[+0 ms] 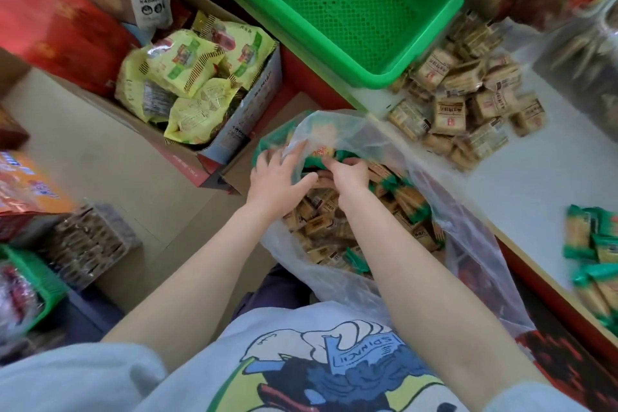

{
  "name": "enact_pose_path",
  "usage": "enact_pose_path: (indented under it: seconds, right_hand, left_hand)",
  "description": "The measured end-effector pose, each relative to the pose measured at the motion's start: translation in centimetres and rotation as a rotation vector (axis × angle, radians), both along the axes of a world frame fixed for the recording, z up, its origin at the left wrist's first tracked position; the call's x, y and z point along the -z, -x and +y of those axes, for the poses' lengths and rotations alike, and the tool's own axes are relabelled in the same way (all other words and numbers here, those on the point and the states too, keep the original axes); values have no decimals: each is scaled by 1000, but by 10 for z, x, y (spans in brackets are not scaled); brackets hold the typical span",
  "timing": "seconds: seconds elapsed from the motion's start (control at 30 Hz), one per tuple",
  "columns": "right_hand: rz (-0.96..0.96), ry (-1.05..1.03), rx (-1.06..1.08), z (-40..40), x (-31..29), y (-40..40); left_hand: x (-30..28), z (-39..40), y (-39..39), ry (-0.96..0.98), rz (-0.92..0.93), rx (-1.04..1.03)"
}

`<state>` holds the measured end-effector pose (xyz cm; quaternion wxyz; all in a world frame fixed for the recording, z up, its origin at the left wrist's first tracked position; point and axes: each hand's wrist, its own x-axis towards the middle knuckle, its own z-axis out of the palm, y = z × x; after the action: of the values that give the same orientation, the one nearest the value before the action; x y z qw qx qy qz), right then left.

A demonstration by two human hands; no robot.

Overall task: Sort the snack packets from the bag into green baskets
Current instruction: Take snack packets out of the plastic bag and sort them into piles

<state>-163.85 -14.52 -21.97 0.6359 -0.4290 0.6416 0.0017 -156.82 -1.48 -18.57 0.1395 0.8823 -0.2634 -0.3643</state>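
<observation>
A clear plastic bag (394,150) full of small brown and green snack packets (321,221) sits in front of me against the white table. Both my hands are inside its mouth. My left hand (277,177) lies with spread fingers on the packets and the bag's film. My right hand (347,174) curls its fingers round green-edged packets (321,157) at the top of the pile. An empty green basket (364,77) stands beyond the bag at the table's far end.
Loose brown packets (468,104) are heaped on the white table (535,184) beside the basket. Green packets (592,254) lie at the table's right edge. A cardboard box of yellow snack bags (187,84) stands on the floor to the left. Another green basket (40,278) is at far left.
</observation>
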Motion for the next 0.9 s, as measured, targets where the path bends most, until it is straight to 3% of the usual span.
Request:
enact_pose_path:
  seconds: [0.1,0.23,0.33,0.4,0.47,0.57,0.67,0.73,0.83,0.9]
  right_hand:
    - [-69,-47,-19,-4,0,18]
    - [-80,-182,-208,-5,-28,64]
    - [-49,-214,-210,-10,-49,105]
    - [-100,-208,-134,-17,-66,132]
    - [-163,-169,-91,-26,-85,157]
    - [-266,-80,-80,-45,-109,199]
    - [-336,21,-18,-68,-126,246]
    - [-358,116,148,-84,-132,279]
    - [-440,178,433,-104,-139,331]
    - [-521,168,549,-114,-141,364]
  left_hand:
    - [2,2,6,16,-8,9]
    - [-9,4,17,41,22,42]
    - [-22,5,32,60,-103,34]
    - [-32,0,50,240,-288,8]
    - [-44,-16,70,426,-307,16]
    - [-66,-60,98,489,127,-39]
    - [-85,-110,129,374,546,-102]
    - [-94,-137,158,312,756,-48]
    - [-102,-176,217,227,895,134]
    - [-102,-199,260,238,914,141]
